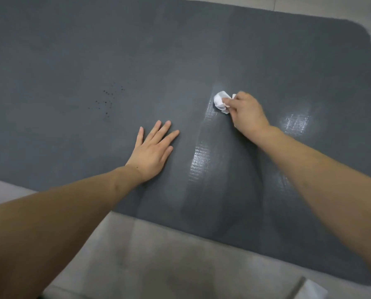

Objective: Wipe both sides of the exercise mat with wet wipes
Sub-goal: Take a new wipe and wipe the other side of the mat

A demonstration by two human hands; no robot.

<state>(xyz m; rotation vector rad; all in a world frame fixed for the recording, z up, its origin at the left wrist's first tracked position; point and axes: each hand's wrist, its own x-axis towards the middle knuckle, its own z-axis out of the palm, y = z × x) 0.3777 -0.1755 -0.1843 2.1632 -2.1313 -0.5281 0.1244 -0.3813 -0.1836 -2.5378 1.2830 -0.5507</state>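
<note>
A dark grey exercise mat (93,50) lies flat on the floor and fills most of the view. My right hand (247,113) grips a crumpled white wet wipe (220,100) and holds it against the mat right of centre. Shiny wet streaks (198,160) run across the mat below and to the right of the wipe. My left hand (153,149) rests flat on the mat with straight, spread fingers, left of the wet streak. A cluster of small dark specks (106,102) dots the mat further left.
Light grey floor tiles (158,266) show along the near edge and beyond the mat's far right rounded corner (361,29). A white object (312,290) sits partly in view on the floor at the bottom right.
</note>
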